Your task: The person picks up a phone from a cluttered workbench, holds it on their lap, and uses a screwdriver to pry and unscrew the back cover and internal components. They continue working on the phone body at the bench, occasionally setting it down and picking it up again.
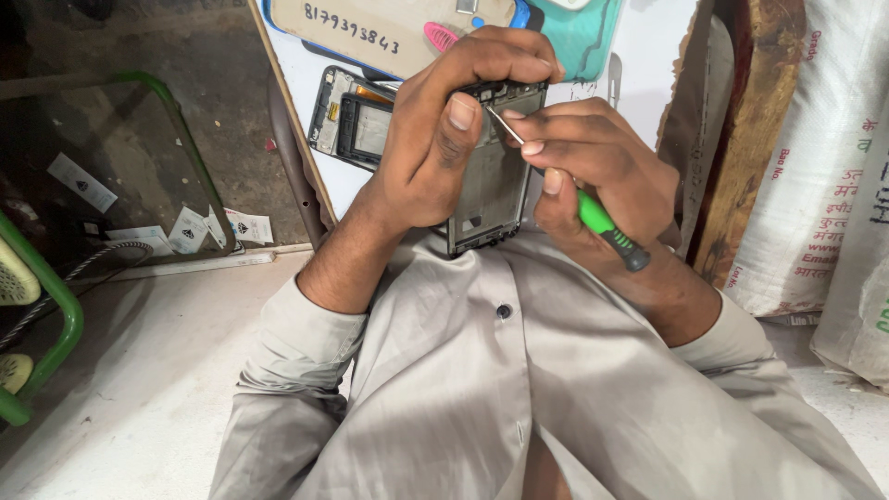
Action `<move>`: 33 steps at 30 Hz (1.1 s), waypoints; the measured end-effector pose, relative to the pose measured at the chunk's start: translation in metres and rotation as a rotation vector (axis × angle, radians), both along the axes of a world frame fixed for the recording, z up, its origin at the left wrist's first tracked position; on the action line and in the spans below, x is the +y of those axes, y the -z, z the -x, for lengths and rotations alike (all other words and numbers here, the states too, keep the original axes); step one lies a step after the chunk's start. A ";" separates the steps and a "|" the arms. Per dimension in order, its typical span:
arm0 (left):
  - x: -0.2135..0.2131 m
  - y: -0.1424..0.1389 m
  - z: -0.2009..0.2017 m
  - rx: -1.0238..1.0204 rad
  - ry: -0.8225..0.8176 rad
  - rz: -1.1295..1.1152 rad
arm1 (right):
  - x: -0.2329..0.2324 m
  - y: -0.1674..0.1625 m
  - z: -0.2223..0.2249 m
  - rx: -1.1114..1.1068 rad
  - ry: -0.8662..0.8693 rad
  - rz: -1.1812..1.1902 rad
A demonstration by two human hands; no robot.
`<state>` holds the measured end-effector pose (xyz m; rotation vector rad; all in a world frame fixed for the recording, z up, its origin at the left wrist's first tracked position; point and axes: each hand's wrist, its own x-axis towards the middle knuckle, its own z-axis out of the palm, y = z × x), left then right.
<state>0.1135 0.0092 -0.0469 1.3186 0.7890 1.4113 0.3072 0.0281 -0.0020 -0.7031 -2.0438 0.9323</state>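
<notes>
So, your left hand point(435, 139) clamped round the opened phone frame point(491, 185), right hand point(593, 167) fingers pinched tight on the green screwdriver point(593, 218), tip against its top edge.

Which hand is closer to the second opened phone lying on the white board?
Left. The left hand, gripping the phone frame, sits right beside the opened phone. The right hand, holding the green screwdriver, is beyond the frame, farther away.

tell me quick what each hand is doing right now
Left hand: closed around the phone frame, holding it up.
Right hand: closed on the green screwdriver, tip at the frame.
</notes>
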 end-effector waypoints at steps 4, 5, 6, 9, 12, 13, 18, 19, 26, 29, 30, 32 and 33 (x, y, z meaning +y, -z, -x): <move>-0.001 0.002 0.000 0.001 -0.008 0.012 | 0.003 -0.002 0.001 0.003 -0.018 0.004; -0.002 0.001 0.001 -0.003 -0.008 0.027 | 0.004 -0.004 0.002 0.001 -0.023 -0.004; -0.003 0.000 0.001 -0.007 -0.007 0.035 | 0.005 -0.007 0.003 -0.002 -0.029 -0.011; -0.003 -0.004 0.001 -0.009 -0.002 0.038 | 0.006 -0.019 0.002 -0.049 -0.020 0.017; 0.000 -0.008 0.003 0.013 0.000 0.017 | 0.004 -0.022 0.006 -0.030 0.022 0.041; 0.000 -0.009 0.003 0.018 0.000 0.014 | 0.004 -0.022 0.007 -0.024 0.017 0.042; 0.000 -0.009 0.003 0.028 0.002 0.015 | 0.002 -0.023 0.005 -0.028 0.028 0.052; -0.001 -0.009 0.003 0.030 0.003 0.015 | 0.002 -0.024 0.005 -0.026 0.028 0.057; -0.001 -0.004 0.002 0.035 0.013 0.023 | 0.002 -0.022 0.007 -0.040 0.047 0.038; -0.002 -0.003 0.002 0.019 0.016 0.016 | 0.004 -0.020 0.008 -0.024 0.039 0.035; -0.002 -0.002 0.002 0.017 0.016 0.014 | 0.004 -0.020 0.008 -0.016 0.036 0.032; -0.002 -0.002 0.002 0.019 0.016 0.015 | 0.004 -0.019 0.009 -0.024 0.036 0.021; -0.003 -0.001 0.002 0.021 0.016 0.014 | 0.004 -0.019 0.010 -0.029 0.037 0.017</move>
